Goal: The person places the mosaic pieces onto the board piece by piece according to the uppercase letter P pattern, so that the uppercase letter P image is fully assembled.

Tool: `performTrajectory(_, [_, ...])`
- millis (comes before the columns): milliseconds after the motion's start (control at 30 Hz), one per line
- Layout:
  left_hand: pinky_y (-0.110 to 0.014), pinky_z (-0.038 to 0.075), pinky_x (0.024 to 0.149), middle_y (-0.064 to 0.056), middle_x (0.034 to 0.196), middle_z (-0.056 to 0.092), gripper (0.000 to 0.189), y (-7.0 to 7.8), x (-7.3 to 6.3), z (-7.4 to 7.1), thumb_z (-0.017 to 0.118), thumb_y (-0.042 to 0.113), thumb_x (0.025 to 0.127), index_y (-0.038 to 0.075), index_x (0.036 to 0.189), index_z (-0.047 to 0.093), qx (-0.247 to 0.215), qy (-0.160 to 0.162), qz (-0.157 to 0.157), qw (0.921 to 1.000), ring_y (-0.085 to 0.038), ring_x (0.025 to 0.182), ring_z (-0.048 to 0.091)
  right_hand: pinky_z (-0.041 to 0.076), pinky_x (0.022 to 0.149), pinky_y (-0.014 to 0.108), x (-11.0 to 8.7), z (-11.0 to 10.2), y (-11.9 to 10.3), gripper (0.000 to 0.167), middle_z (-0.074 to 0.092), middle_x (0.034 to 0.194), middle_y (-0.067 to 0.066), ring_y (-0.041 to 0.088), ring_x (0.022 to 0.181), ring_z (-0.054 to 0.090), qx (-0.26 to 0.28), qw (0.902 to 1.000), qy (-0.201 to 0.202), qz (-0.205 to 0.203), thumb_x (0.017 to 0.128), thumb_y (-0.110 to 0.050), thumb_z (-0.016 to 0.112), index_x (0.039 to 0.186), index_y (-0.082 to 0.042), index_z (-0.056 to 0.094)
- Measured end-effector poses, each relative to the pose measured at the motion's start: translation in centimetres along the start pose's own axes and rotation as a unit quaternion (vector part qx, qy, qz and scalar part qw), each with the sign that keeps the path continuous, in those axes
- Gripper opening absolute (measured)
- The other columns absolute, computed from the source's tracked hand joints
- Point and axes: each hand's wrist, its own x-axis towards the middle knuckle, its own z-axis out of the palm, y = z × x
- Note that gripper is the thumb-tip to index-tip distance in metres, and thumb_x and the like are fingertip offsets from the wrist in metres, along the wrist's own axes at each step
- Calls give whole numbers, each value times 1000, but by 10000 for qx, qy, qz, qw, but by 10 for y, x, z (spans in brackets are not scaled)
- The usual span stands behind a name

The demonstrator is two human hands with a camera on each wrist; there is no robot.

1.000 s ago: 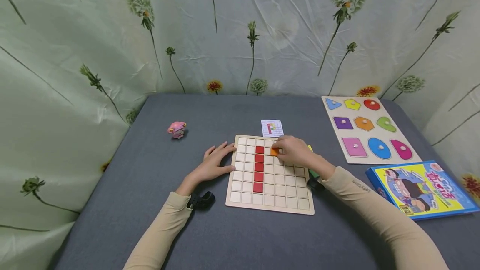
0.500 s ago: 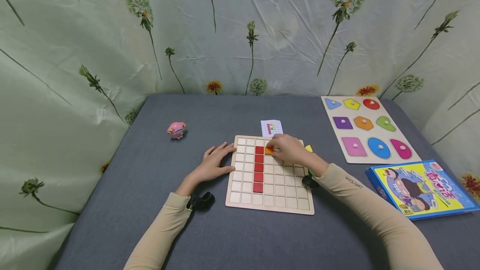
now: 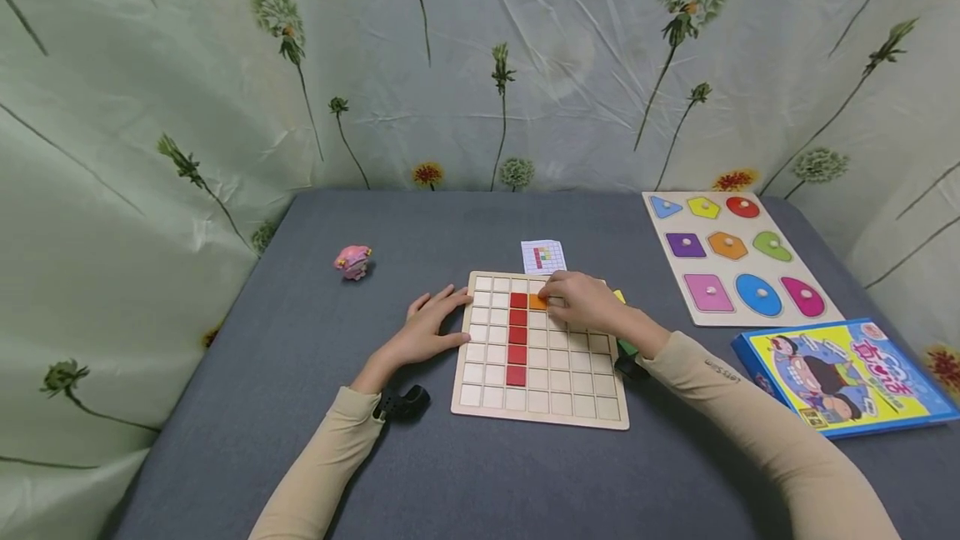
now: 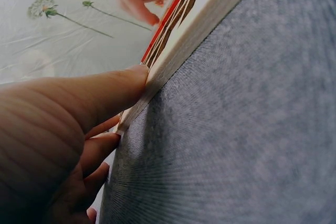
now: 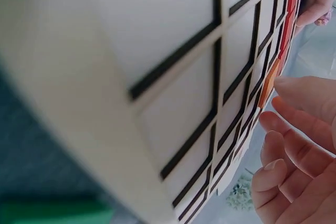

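Note:
A wooden grid board (image 3: 540, 417) lies on the table with its cells mostly pale. Several red tiles (image 3: 517, 335) form a column in it, and an orange tile (image 3: 537, 302) lies flat beside the topmost one. My right hand (image 3: 585, 302) is over the upper board, thumb tip at the orange tile's right edge; in the right wrist view the fingers (image 5: 302, 148) are loosely bent beside it. My left hand (image 3: 429, 327) rests at the board's left edge, fingers spread; the thumb (image 4: 123, 85) touches the rim in the left wrist view.
A small pattern card (image 3: 543, 257) lies behind the board. Yellow (image 3: 619, 296) and green (image 3: 627, 347) pieces peek out by my right wrist. At right are a shape-knob puzzle (image 3: 738, 269) and a blue-edged box (image 3: 855, 377). A pink toy (image 3: 352, 261) stands at left.
My right hand has brought the orange tile left to the cell beside the top red tile, then drawn back slightly right, leaving the tile flat. The left hand has stayed put.

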Motion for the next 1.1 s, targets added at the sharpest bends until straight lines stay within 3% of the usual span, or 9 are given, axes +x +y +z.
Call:
performTrajectory(367, [-58,6,112,-9,152,35,62,-1,-2,-2,66,26,85,9,140,43,-63,82,71,9999,-32,145,21,51,69,34,-28,-13,10,24,67,105,8,17,86,63,31,9997,-24,237,84,-11,64,106,-7,71])
performTrajectory(600, [-57,6,113,-9,152,35,62,-3,-1,-3,66,27,86,10,140,43,-39,109,70,9999,-32,145,21,48,64,29,-44,-22,15,24,67,107,9,11,73,58,7,9998,19,214,84,-12,65,107,-6,70])
performTrajectory(833, [-58,6,112,-10,152,35,62,-1,-3,-4,66,27,86,9,140,43,-45,106,61,9999,-33,145,21,53,73,37,-55,-23,21,21,68,104,8,18,87,64,-72,9997,165,142,83,-12,69,103,-6,71])
performTrajectory(1100, [-58,6,113,-10,152,35,61,1,-1,-1,65,27,87,9,141,42,19,20,48,10000,-32,145,21,39,57,19,-77,-21,31,19,69,97,5,7,67,50,-95,9993,90,359,82,-11,69,100,-9,73])
